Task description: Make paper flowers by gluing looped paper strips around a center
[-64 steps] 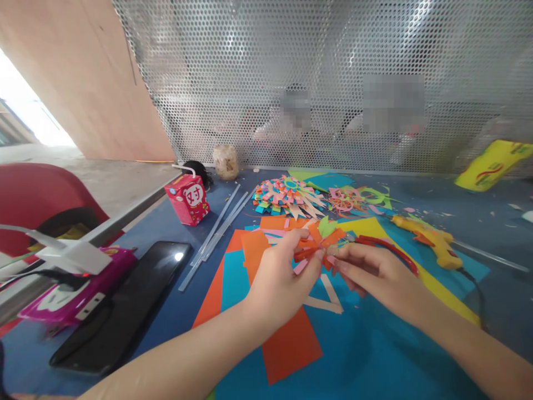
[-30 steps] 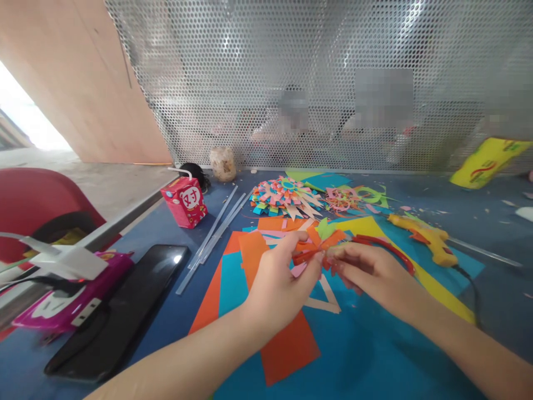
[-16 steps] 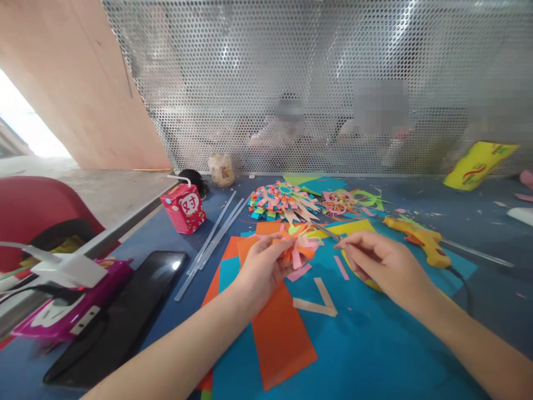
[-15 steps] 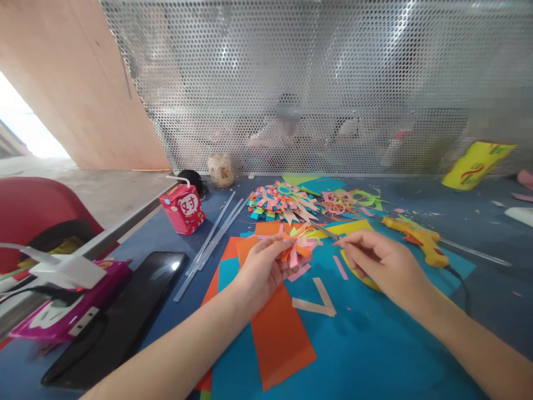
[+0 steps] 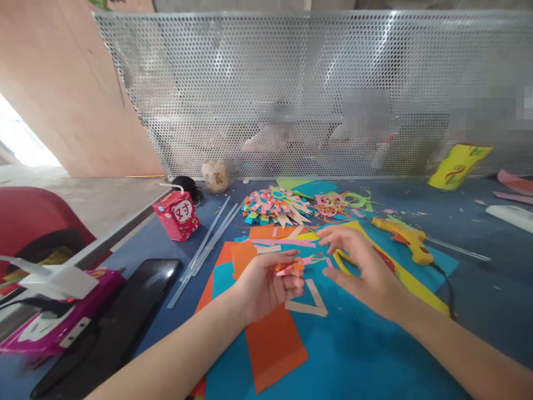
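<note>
My left hand (image 5: pixel 266 283) is curled round a small orange and pink paper flower (image 5: pixel 293 265), held edge-on above the coloured sheets. My right hand (image 5: pixel 360 266) hovers just right of it with its fingers spread and nothing in them. Under the right hand lie red-handled scissors (image 5: pixel 381 258) on a yellow sheet (image 5: pixel 420 286). Loose pale paper strips (image 5: pixel 306 303) rest on the blue sheet (image 5: pixel 358 355) below my hands. An orange sheet (image 5: pixel 272 344) lies under my left wrist.
A finished multicoloured paper flower (image 5: pixel 275 204) and paper scraps (image 5: pixel 333 204) lie further back. A yellow glue gun (image 5: pixel 402 239) sits right, clear glue sticks (image 5: pixel 208 239) and a red drink carton (image 5: pixel 177 214) left, a black phone (image 5: pixel 112 316) near left. A perforated metal screen (image 5: pixel 291 83) closes the back.
My right hand has let go of the scissors and opened. My left hand has turned the paper flower flat and lowered it slightly. The camera has tilted a little.
</note>
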Motion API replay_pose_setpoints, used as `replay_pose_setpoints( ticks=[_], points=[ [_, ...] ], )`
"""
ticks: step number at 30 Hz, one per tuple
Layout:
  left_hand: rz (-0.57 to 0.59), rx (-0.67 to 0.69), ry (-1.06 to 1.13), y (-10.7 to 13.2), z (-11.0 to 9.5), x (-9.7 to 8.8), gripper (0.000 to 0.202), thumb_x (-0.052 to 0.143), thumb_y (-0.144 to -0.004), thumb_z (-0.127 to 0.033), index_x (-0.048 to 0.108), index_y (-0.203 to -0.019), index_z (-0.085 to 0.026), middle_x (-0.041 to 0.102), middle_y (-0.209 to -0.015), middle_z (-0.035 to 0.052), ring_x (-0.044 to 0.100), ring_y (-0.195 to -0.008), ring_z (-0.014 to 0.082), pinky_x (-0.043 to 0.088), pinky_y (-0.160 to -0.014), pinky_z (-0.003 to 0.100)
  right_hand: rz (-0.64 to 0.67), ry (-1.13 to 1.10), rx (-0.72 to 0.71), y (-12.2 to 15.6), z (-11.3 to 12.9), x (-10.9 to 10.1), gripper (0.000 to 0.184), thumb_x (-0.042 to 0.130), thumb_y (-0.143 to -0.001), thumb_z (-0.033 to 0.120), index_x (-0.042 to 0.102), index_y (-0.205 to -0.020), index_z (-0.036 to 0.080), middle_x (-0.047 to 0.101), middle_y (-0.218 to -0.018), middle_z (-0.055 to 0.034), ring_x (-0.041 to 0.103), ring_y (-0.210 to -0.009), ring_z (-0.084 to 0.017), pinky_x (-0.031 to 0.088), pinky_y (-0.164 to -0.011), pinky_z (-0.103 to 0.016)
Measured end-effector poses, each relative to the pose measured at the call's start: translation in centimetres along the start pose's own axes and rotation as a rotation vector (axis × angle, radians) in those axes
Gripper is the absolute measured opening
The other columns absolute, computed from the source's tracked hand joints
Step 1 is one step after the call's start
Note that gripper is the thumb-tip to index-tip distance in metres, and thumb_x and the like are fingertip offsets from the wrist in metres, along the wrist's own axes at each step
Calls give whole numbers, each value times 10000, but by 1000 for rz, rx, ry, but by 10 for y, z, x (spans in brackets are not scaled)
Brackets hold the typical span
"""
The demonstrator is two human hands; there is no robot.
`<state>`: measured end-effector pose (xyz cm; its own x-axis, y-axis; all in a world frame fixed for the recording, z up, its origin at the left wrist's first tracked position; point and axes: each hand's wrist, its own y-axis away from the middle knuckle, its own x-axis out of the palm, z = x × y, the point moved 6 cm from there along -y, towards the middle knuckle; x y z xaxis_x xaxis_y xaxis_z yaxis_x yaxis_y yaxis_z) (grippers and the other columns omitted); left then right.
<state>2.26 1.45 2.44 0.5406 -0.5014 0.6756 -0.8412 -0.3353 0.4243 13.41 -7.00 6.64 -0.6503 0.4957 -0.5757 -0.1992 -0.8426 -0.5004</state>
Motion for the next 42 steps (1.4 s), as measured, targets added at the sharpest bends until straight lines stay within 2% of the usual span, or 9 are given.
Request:
replay_pose_setpoints(
  ticks=[3, 6, 14, 18, 22, 24, 30, 36, 42],
  points=[
    [72, -84, 23, 1, 8, 3, 89, 473, -712, -119, 552, -675, -109, 481, -431, -15, 437, -364, 82, 409, -510, 237, 180, -104, 30, 1, -1, 15, 510, 566, -790, 322, 350, -1250, 273, 452, -1266, -84, 460, -1134, -215, 420, -907, -370],
    [185, -176, -44, 0, 17, 7, 197, 449, -721, -173, 559, -571, -106, 482, -425, -3, 424, -360, 75, 399, -530, 240, 296, -99, 59, 1, 2, 23, 299, 533, -816, 317, 523, -1112, 278, 607, -1060, -41, 560, -989, -193, 451, -841, -322],
    [252, -313, -424, 8, 20, -1, 748, 117, -824, -528, 644, -555, -70, 626, -545, 117, 607, -493, 153, 401, -567, 225, 172, -291, 287, -1, -10, 17, 160, 546, -802, 347, 575, -761, 195, 607, -692, 8, 566, -626, -110, 455, -580, -216],
    [316, -329, -442, 14, 17, 5, 769, 135, -820, -600, 656, -624, -69, 652, -626, 126, 633, -577, 156, 422, -592, 210, 148, -359, 325, 0, -12, 17, 158, 581, -779, 337, 558, -731, 188, 571, -675, 23, 542, -604, -89, 446, -572, -205],
    [339, -372, -484, 16, 19, 4, 747, 223, -753, -705, 647, -848, -97, 665, -795, 122, 653, -632, 209, 460, -650, 297, 115, -402, 340, 0, -11, 13, 134, 589, -770, 300, 549, -712, 186, 552, -653, 33, 525, -580, -74, 438, -556, -193],
    [271, -270, -502, 11, 11, -1, 721, 256, -743, -713, 609, -969, -126, 660, -846, 118, 653, -659, 226, 455, -621, 311, 98, -404, 355, -1, -11, 10, 138, 595, -762, 298, 541, -702, 186, 553, -634, 34, 516, -559, -72, 434, -544, -192],
    [-90, 455, -630, 8, -45, -12, 439, 473, -780, -527, 626, -945, -150, 637, -937, 89, 590, -834, 190, 422, -617, 250, 101, -398, 375, -2, -15, 9, 186, 566, -772, 342, 519, -672, 191, 537, -593, 33, 496, -541, -80, 419, -522, -198],
    [-162, 575, -753, 19, -55, -3, 226, 661, -697, -307, 639, -855, -147, 681, -847, 54, 615, -834, 172, 448, -740, 272, 120, -382, 393, -2, -17, 10, 177, 556, -781, 324, 508, -667, 197, 523, -612, 40, 502, -552, -75, 417, -526, -189],
    [-52, 571, -791, 16, -52, 0, 178, 653, -713, -238, 623, -859, -141, 683, -830, 44, 629, -800, 147, 478, -752, 273, 138, -335, 372, 0, -17, 7, 173, 533, -808, 340, 516, -704, 203, 530, -633, 37, 517, -574, -78, 422, -538, -186]
  ],
)
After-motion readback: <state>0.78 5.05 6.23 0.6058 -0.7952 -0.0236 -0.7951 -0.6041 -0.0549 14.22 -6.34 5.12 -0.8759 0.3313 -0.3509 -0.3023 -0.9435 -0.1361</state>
